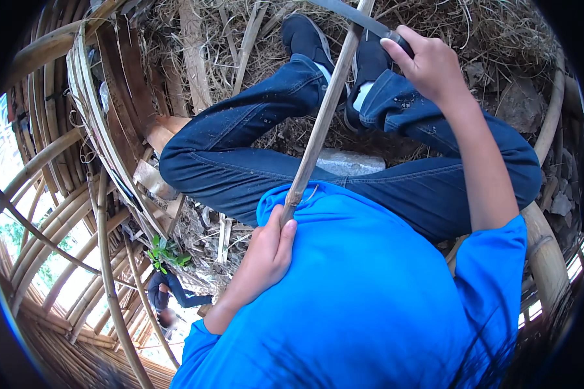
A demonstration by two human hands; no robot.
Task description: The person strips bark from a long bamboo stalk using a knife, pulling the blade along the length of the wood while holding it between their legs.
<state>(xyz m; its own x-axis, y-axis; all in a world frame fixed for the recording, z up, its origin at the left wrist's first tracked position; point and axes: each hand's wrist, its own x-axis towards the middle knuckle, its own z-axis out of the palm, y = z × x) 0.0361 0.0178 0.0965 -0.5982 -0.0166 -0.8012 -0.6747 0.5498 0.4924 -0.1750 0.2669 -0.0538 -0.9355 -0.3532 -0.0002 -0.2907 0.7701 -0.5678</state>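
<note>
My left hand (266, 254) is closed round the near end of a long bamboo strip (323, 123), close against my blue shirt. The strip slants up and away between my legs, its far end past the top edge of the view. In my right hand (428, 65) is a knife (363, 19), gripped by its dark handle. Its long grey blade points to the left and crosses the strip near the far end; whether the edge touches the strip, I cannot tell.
Thin shavings (486, 19) cover the ground by my shoes. A pale stone block (350, 162) lies beneath my legs. Bundled bamboo strips (97, 110) and a pole frame (104, 253) stand at left, with another person (162, 292) beyond. A thick bamboo pole (544, 253) is at right.
</note>
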